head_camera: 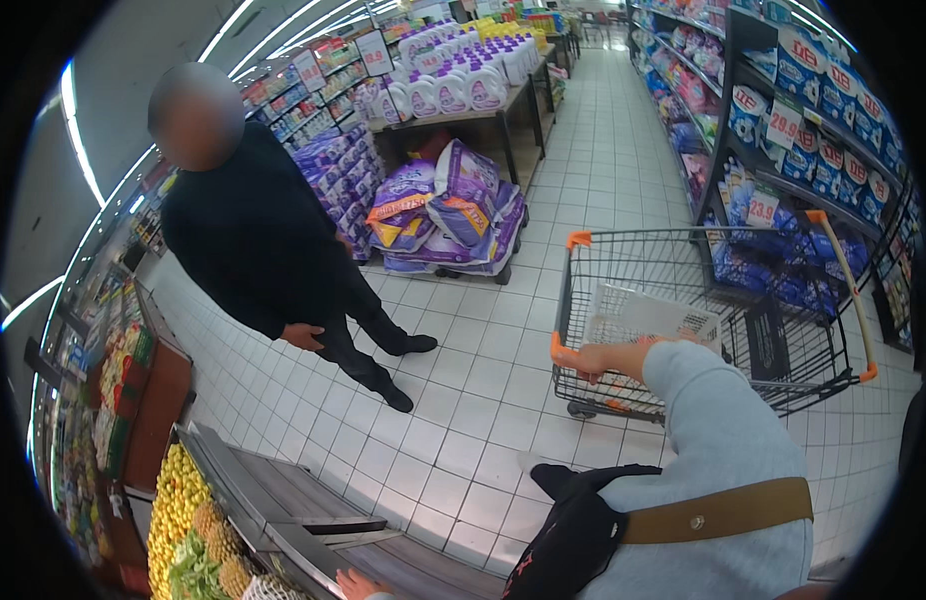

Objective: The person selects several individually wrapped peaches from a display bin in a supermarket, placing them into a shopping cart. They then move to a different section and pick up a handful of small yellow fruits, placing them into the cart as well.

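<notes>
My right hand [586, 364], at the end of a light grey sleeve, is closed around the orange front corner of a wire shopping cart [733, 382]. A pale perforated panel [643, 315] shows inside the cart, and a dark panel [767, 341] hangs nearer its handle [845, 292]. At the bottom edge of the view, my left hand [358, 585] lies with fingers extended on the rim of a produce stand [298, 544]; part of it is cut off. Beside it on the stand are small yellow fruits [174, 510], pineapples [215, 532] and leafy greens [196, 570].
A person in dark clothes [260, 232] stands on the tiled floor [470, 405] facing me. Purple bags [463, 202] are stacked under a table of purple-capped detergent bottles [448, 90]. Shelves with blue-and-white packs [808, 150] line the right. Another produce stand [151, 397] is at left.
</notes>
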{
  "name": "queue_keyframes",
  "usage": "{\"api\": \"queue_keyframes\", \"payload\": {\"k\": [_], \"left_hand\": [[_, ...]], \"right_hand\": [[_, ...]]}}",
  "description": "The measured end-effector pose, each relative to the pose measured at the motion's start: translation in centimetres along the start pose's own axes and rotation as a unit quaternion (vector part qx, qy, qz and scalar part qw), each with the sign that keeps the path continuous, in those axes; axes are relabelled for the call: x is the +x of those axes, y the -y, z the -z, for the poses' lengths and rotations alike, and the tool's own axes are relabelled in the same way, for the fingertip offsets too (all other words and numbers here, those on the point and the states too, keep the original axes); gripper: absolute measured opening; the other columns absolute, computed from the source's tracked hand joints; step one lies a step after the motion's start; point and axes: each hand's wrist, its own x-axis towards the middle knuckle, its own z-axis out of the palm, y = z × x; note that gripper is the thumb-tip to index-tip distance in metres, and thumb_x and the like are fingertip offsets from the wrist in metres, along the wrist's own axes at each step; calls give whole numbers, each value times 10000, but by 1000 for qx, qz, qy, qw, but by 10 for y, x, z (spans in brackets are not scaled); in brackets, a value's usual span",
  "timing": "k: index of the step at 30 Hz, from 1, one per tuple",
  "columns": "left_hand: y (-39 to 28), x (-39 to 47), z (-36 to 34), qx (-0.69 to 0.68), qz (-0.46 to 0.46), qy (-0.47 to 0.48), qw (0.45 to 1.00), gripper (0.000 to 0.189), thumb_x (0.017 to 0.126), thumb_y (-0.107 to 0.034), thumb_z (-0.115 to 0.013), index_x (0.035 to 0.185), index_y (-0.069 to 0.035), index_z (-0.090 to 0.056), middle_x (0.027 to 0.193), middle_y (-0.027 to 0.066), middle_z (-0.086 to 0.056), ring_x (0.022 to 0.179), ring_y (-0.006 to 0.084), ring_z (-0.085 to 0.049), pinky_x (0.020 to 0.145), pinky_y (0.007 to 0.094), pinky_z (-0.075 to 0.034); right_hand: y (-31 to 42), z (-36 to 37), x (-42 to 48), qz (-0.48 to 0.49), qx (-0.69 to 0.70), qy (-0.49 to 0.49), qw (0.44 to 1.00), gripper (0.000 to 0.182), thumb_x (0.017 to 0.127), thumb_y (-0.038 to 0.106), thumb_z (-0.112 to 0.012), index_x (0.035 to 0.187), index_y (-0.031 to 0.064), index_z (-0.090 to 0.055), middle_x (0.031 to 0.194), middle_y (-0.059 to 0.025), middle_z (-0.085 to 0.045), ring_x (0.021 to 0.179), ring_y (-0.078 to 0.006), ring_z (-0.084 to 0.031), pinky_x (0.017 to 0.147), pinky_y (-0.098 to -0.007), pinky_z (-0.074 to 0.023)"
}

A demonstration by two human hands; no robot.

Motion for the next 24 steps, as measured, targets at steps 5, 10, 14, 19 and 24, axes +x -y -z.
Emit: {"api": "queue_keyframes", "payload": {"k": [5, 10, 14, 19, 24], "left_hand": [[-1, 31, 1, -29, 33, 61, 997, 456, 949, -319, -484, 1329, -69, -509, 1430, 162, -440, 1344, 316, -370, 1110, 402, -315], [33, 32, -66, 334, -51, 193, 921, 628, 874, -470, -488, 1398, -128, -445, 1518, 72, -352, 1430, 287, -236, 1163, 511, -146], [40, 35, -53, 243, 6, 199, 949, 798, 725, -519, -623, 1398, -128, -446, 1504, 76, -374, 1430, 297, -228, 1169, 509, -114], [39, 46, -57, 257, 7, 283, 924, 690, 807, -472, -568, 1402, -140, -456, 1548, 73, -299, 1454, 339, -138, 1181, 501, -42], [24, 54, -22, 239, -4, 317, 918, 636, 809, -502, -586, 1328, -138, -541, 1552, 68, -288, 1453, 357, -110, 1177, 516, -57]], "right_hand": [[36, 4, 31, 15, -19, 17, 1000, 940, 818, 834, -245, 786, -18, -639, 746, -120, -648, 658, -217, -684, 656, -333, -536], [107, 4, 90, 52, -48, 12, 997, 911, 832, 819, -271, 763, -8, -647, 728, -112, -655, 642, -215, -692, 690, -340, -540], [144, 4, 107, 72, -21, 27, 997, 901, 824, 821, -300, 769, -7, -650, 731, -116, -653, 655, -214, -693, 696, -340, -539], [193, -5, 149, 68, -37, -5, 997, 872, 831, 796, -343, 716, -12, -652, 713, -120, -650, 614, -211, -672, 654, -334, -537], [236, -10, 169, 79, -8, -20, 997, 841, 845, 770, -376, 644, -11, -615, 622, -117, -620, 587, -225, -672, 650, -343, -520]]}}
